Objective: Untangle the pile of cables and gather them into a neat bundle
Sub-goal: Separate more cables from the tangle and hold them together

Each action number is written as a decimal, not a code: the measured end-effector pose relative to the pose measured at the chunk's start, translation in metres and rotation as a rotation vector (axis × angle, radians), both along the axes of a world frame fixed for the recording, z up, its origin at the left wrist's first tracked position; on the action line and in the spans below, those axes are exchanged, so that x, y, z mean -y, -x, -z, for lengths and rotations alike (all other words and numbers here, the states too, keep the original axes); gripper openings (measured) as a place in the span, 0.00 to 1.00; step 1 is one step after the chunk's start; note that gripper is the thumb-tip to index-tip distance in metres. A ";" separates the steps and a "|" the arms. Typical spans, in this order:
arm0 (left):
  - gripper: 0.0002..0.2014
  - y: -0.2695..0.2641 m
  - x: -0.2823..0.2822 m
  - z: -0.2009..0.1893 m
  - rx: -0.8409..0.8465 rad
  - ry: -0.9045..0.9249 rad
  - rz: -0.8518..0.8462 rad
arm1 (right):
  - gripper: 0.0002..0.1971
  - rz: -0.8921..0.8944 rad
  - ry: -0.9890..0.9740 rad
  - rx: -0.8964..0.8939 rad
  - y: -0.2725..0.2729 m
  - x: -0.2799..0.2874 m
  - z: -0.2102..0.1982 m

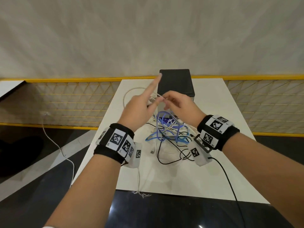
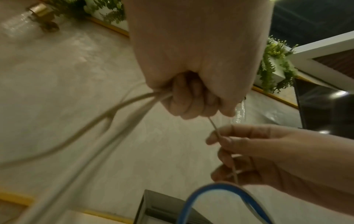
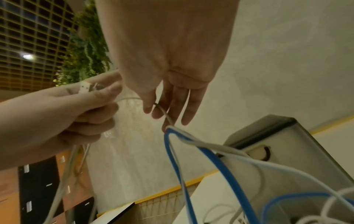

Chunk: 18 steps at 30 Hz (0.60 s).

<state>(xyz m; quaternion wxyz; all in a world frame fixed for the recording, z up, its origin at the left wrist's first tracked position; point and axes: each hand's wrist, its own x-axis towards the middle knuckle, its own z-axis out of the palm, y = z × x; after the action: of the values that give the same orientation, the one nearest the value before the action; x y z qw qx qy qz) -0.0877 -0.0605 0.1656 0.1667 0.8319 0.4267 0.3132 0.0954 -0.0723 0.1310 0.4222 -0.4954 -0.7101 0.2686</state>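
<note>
A tangled pile of blue, white and black cables (image 1: 167, 132) lies in the middle of the white table (image 1: 181, 175). Both hands are raised above it. My left hand (image 1: 152, 102) grips gathered loops of white cable (image 2: 122, 109) in its curled fingers, with a white connector (image 3: 84, 87) at the thumb and the index finger pointing up. My right hand (image 1: 166, 100) pinches a thin white strand (image 2: 213, 125) that runs from the left fist. That strand passes through a blue cable loop (image 3: 210, 151) hanging just under the right fingers (image 3: 166, 106).
A black-topped box (image 1: 175, 83) stands at the table's far edge, right behind the hands. A yellow mesh fence (image 1: 74, 102) runs behind the table. One white cable (image 1: 57, 145) trails over the floor at left. A black lead (image 1: 230, 178) runs from my right wrist.
</note>
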 end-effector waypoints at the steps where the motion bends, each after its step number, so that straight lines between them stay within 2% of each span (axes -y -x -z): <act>1: 0.27 -0.005 0.000 0.002 -0.028 0.037 0.037 | 0.07 -0.006 -0.045 0.015 0.002 0.000 -0.004; 4: 0.17 -0.011 -0.008 0.006 -0.060 0.084 0.000 | 0.08 -0.013 -0.119 0.019 0.004 0.001 -0.009; 8: 0.16 -0.011 -0.016 0.001 -0.117 0.010 -0.036 | 0.09 -0.076 -0.051 0.100 0.005 0.006 0.002; 10: 0.15 -0.012 -0.016 0.003 -0.146 -0.061 -0.093 | 0.15 -0.114 0.021 0.149 0.008 0.008 0.007; 12: 0.13 -0.012 -0.012 0.005 -0.088 -0.113 -0.150 | 0.18 -0.111 0.113 0.142 0.008 0.006 0.012; 15: 0.14 -0.001 -0.016 -0.001 0.140 -0.124 -0.308 | 0.11 -0.051 0.236 0.218 -0.006 0.002 0.027; 16: 0.15 0.006 -0.021 -0.006 0.169 -0.122 -0.376 | 0.09 -0.034 0.266 0.256 -0.013 0.002 0.033; 18: 0.14 0.019 -0.028 -0.013 0.122 -0.095 -0.458 | 0.12 -0.003 0.285 0.298 -0.025 0.004 0.042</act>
<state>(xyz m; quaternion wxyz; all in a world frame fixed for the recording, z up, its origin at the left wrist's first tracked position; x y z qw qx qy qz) -0.1064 -0.0322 0.1782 0.0774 0.7000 0.5780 0.4123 0.1200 -0.0764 0.0892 0.2377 -0.5831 -0.7205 0.2906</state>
